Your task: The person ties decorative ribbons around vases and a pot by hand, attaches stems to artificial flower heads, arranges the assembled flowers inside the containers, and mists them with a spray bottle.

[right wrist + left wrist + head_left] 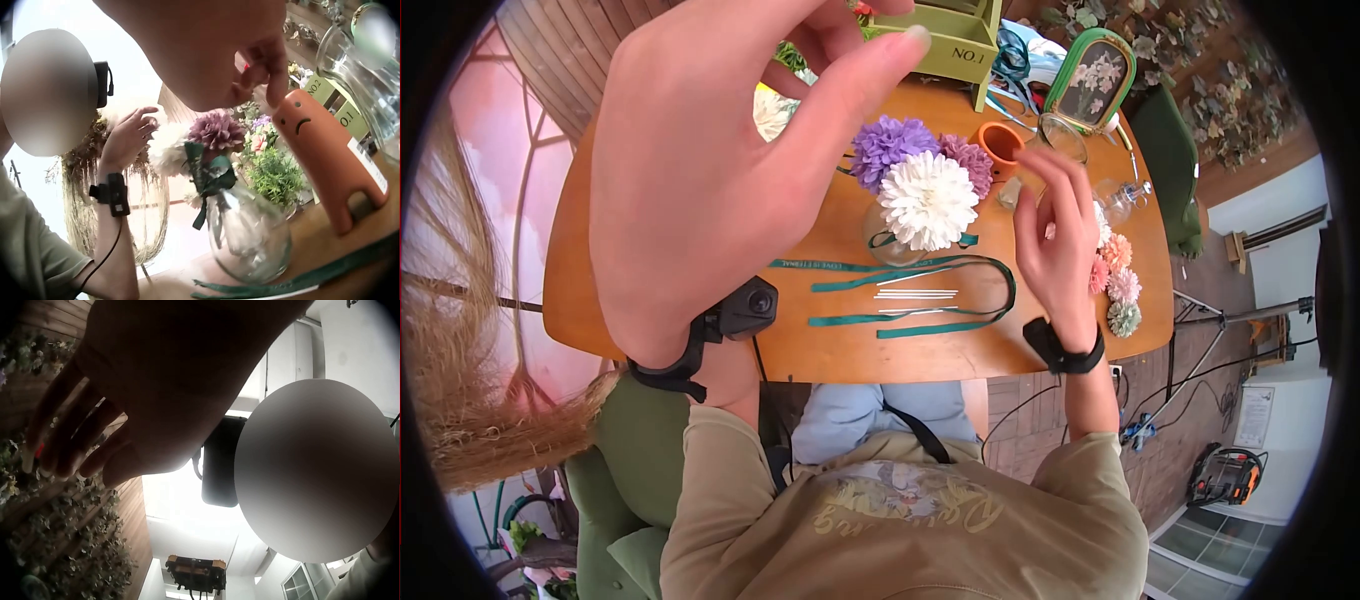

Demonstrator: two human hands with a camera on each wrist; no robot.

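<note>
My left hand point(700, 170) is raised high, close to the head camera, its fingers relaxed and holding nothing. The right hand point(1060, 240) hovers over the right side of the table, fingers loosely bent with nothing between them. Between the hands stands a round glass vase point(250, 234) with a dark green ribbon bow point(215, 175) at its neck. It holds a white flower point(928, 200), a violet flower point(890, 150) and a mauve flower point(968, 165). In the right wrist view, the right fingertips overlap the top of an orange frowning-face vase point(322, 153).
A loose green ribbon point(1010, 290) curves around several white sticks point(915, 295) at the table's front. Small blooms point(1122, 285) lie at the right edge. Behind are a green wooden planter point(950, 55), a green-framed mirror point(1095, 80) and a glass bottle point(1115, 200).
</note>
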